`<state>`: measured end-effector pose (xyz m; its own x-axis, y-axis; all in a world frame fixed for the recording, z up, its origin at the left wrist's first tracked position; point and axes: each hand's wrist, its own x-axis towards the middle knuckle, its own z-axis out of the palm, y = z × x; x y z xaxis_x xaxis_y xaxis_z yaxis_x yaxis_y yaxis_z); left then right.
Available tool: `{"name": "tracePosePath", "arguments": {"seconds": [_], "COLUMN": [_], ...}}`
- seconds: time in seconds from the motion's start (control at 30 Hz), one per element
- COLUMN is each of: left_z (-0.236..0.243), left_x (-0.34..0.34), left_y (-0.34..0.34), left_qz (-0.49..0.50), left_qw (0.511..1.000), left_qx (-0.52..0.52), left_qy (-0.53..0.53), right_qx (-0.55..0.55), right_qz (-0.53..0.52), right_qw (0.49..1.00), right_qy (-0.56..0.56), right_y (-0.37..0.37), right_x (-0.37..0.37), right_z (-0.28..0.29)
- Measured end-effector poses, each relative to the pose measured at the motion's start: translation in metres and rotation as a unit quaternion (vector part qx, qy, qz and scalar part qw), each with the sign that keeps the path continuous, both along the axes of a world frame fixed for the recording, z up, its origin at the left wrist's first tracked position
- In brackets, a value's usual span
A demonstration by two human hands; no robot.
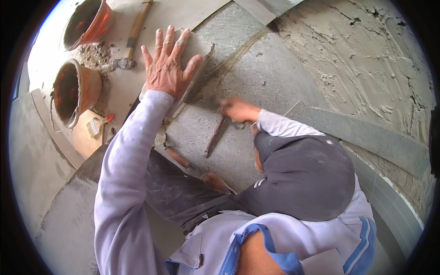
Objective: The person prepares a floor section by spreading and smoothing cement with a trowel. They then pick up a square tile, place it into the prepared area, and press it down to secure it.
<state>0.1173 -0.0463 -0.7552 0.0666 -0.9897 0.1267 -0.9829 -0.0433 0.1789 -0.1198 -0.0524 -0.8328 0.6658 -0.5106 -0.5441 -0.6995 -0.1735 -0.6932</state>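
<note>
My left hand (167,68) lies with its fingers spread on a pale grey slab piece (201,50) that has a rough, chipped edge. My right hand (239,110) is closed low over the grey concrete floor (275,68), to the right of that edge. A dark blur shows at its fingertips, and what it grips is hidden. Just below this hand is a thin reddish-brown stick (214,137); whether the hand holds it cannot be told. A short brown piece (176,156) lies farther left, near my leg.
Two orange mortar-stained buckets (89,89) (98,27) stand at the left. Near them are a wooden-handled hammer (133,41) and a brush with a red handle (98,126). Ridged wet mortar (357,59) covers the far right, bordered by a long grey strip (371,133).
</note>
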Motion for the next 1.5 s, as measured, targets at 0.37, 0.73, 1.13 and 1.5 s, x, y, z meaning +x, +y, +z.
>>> {"name": "tracePosePath", "arguments": {"seconds": [0.37, 0.73, 1.13, 1.5], "left_z": [-0.003, -0.01, 0.012, 0.015], "left_x": [0.0, 0.002, 0.0, -0.003], "left_y": [0.001, 0.0, 0.002, 0.003], "left_qz": [0.004, -0.002, 0.002, -0.001], "left_qw": [1.0, 0.999, 0.998, 0.999], "left_qx": [-0.011, -0.015, 0.058, 0.044], "left_qy": [-0.018, -0.039, 0.025, 0.029], "right_qx": [0.039, -0.094, -0.244, -0.258], "right_qz": [0.202, -0.18, 0.103, 0.179], "right_qw": [0.97, 0.962, 0.964, 0.936], "right_qy": [0.127, 0.18, -0.022, 0.161], "right_y": [-0.025, -0.156, -0.013, -0.017], "right_x": [-0.028, -0.082, -0.071, -0.057], "right_z": [-0.008, 0.012, -0.045, -0.023]}}
